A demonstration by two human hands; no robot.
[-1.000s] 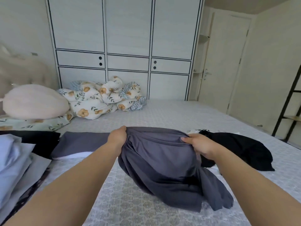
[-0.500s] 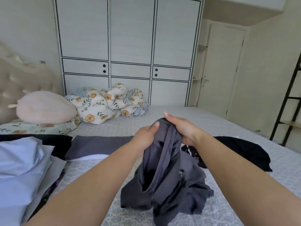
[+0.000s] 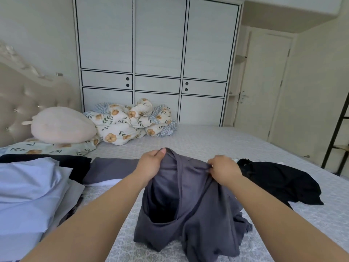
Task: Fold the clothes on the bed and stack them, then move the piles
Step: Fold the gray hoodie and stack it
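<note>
While pinched at top edge by left hand [image 3: 151, 163] and right hand [image 3: 222, 168], held above bed [image 3: 217, 140]: grey garment [image 3: 190, 205] limp, light, likely slippery; best gripped at seam corners.

Matt grey cloth garment [image 3: 198, 205]; tufted satiny headboard [image 3: 28, 103]

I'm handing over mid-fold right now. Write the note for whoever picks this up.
Left hand and right hand each grip the top edge of the grey garment, lifted, its lower part bunched on the bed.
Done: folded clothes stacked at left, pale blue pile and a folded grey piece.
Left: fold and stack the grey garment, then the crumpled black garment at right; afterwards move the piles.
</note>
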